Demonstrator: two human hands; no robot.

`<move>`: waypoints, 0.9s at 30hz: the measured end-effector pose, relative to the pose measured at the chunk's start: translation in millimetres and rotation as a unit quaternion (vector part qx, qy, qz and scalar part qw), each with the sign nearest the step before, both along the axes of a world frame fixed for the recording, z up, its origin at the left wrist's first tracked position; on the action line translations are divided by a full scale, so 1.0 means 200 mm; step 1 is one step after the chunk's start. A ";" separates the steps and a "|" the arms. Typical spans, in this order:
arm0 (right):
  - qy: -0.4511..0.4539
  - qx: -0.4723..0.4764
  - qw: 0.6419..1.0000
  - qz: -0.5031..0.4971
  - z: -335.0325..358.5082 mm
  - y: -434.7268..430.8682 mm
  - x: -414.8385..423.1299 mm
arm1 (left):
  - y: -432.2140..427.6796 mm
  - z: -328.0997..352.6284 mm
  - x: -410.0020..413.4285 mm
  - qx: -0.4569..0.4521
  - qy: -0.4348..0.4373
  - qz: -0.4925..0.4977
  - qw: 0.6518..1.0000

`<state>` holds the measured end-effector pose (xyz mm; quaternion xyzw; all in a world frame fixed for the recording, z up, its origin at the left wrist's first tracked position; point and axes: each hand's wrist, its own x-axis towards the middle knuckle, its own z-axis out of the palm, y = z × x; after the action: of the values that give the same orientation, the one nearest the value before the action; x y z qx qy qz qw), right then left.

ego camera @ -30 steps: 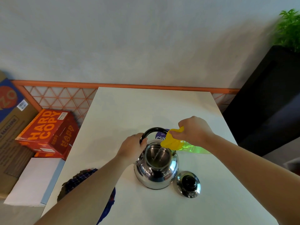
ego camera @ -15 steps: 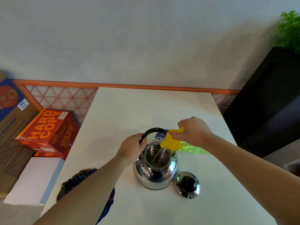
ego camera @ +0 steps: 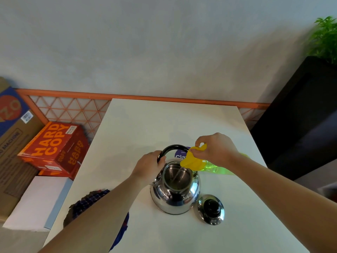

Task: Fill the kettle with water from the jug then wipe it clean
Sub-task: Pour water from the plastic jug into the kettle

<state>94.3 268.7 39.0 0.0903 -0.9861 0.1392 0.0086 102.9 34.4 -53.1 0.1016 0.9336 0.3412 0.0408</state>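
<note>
A shiny steel kettle (ego camera: pixel 175 196) stands open on the white table (ego camera: pixel 164 125). My left hand (ego camera: pixel 148 166) grips its black handle (ego camera: pixel 171 148), which is folded back. My right hand (ego camera: pixel 216 148) holds a green jug with a yellow lid (ego camera: pixel 194 160), tipped so that its spout hangs over the kettle's mouth. A thin stream of water runs from the spout into the kettle. The kettle's lid (ego camera: pixel 211 209), steel with a black knob, lies on the table just right of the kettle.
A blue checked cloth (ego camera: pixel 87 203) lies at the table's left edge, partly under my left forearm. A purple round label (ego camera: pixel 179 155) shows behind the kettle. Orange boxes (ego camera: pixel 54 148) and cardboard are stacked on the floor at left. A dark cabinet (ego camera: pixel 300 121) stands right.
Almost nothing differs. Both hands hold their positions and the jug stays tilted over the kettle's mouth with water running.
</note>
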 end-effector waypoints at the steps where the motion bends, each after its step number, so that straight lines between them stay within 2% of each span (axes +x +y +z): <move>1: 0.003 -0.002 1.000 0.000 0.00 0.00 0.00 | 0.00 0.00 0.00 0.001 0.000 0.000 1.000; 6: 0.023 -0.026 0.999 0.010 0.01 -0.03 -0.02 | 0.00 -0.01 0.00 0.004 -0.002 0.002 1.000; 27: 0.002 0.036 0.997 0.074 0.04 -0.08 -0.04 | 0.00 -0.01 -0.01 0.003 0.001 0.005 1.000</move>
<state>86.8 252.1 47.4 0.1631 -0.9811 0.1041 -0.0029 100.9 33.8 -55.3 0.0979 0.9330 0.3442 0.0378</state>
